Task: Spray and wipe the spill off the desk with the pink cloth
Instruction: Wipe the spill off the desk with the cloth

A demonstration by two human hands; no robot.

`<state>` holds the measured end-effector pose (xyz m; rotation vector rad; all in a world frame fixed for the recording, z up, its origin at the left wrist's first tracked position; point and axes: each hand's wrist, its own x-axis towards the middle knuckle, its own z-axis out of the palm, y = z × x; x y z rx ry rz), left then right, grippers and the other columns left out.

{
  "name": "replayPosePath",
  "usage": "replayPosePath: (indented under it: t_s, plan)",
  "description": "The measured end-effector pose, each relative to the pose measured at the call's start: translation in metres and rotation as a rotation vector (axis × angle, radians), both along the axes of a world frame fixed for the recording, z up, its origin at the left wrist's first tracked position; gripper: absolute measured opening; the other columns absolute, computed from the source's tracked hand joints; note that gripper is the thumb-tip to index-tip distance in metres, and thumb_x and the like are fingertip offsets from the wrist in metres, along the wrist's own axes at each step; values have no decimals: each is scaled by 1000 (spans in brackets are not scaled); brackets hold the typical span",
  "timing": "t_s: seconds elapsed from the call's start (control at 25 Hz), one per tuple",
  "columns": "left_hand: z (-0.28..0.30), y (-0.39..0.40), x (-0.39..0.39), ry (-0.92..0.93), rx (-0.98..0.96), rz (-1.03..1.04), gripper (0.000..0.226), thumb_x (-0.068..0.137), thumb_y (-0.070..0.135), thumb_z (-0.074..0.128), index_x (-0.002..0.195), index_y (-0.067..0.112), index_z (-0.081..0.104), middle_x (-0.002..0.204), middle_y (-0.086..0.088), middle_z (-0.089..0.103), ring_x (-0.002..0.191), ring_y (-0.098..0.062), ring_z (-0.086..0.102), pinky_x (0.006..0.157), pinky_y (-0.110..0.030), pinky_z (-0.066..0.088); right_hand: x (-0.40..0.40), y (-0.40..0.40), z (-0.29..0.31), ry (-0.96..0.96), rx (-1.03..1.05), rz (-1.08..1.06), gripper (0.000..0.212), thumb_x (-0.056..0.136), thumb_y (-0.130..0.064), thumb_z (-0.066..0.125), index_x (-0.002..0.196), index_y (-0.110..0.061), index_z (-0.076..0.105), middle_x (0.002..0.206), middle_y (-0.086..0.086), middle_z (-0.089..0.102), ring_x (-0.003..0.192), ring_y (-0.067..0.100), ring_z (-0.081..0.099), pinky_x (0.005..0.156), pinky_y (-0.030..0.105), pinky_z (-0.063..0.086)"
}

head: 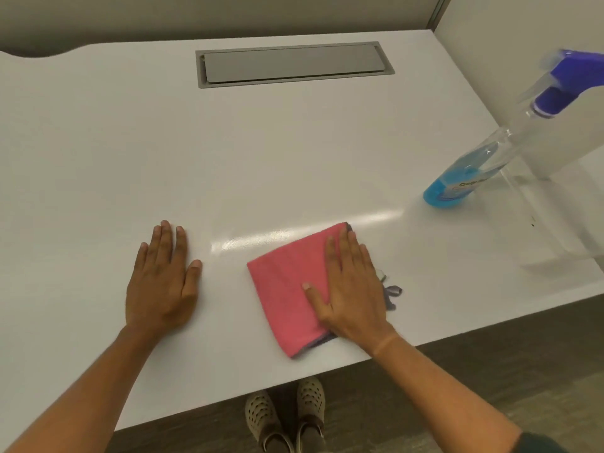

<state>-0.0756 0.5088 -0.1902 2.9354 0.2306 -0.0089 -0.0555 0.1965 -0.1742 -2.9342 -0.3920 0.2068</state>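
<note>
Near the desk [294, 152] front edge, flat right hand [351, 289] presses pink cloth [284, 289], left hand [163, 279] flat, holding nothing; a long stroke might knock over the spray bottle [483, 158].

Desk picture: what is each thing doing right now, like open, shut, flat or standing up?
Folded pink cloth: flat on white desk, under right hand.
Right hand: open, pressing cloth.
Left hand: open, flat on desk.
Clear spray bottle with blue liquid: standing, untouched.
Grey cable hatch: lid shut.
</note>
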Motion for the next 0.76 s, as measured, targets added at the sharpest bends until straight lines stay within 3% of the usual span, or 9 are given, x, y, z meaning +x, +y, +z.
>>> replayPosePath:
  t_s: [0.08,0.24,0.4,0.48,0.6,0.76]
  plan:
    - [0,2,0,0,-10,3,71,93,47,12,154,11,11,163,-11,4,150,-18,-1,122,-37,1,-24,-7,3,28,-35,49,90,94,-67,25,156,-9,-4,163,15,-15,150,21,-19,124,43,-2]
    - [0,0,-1,-17,-22,3,70,94,47,13,154,11,13,163,-11,5,150,-17,-1,122,-38,2,-37,-25,6,65,24,-80,83,97,-63,24,154,-14,-13,161,10,-22,149,19,-23,124,45,-3]
    - [1,0,0,-20,-17,9,70,94,46,14,154,12,13,163,-10,7,150,-17,1,122,-36,1,-31,-2,8,73,7,391,76,99,-58,23,156,-17,-6,164,7,-15,151,18,-15,122,41,-2]
    - [0,0,0,-25,-12,13,69,94,46,15,154,12,14,163,-11,7,150,-18,2,122,-36,1,-22,10,5,66,-22,452,74,100,-56,21,156,-17,-5,164,9,-13,151,19,-16,122,44,2]
    - [-1,0,0,-25,-2,10,69,95,45,15,154,11,13,163,-11,7,150,-18,1,122,-37,2,11,34,-1,5,-2,184,75,98,-55,20,157,-14,-1,164,13,-8,151,24,-13,123,45,0]
    - [1,-1,0,-27,7,11,68,95,44,16,154,11,13,163,-11,7,151,-19,1,122,-38,3,83,77,-2,-36,-10,-232,73,96,-51,22,156,-11,12,161,25,9,150,38,6,122,52,3]
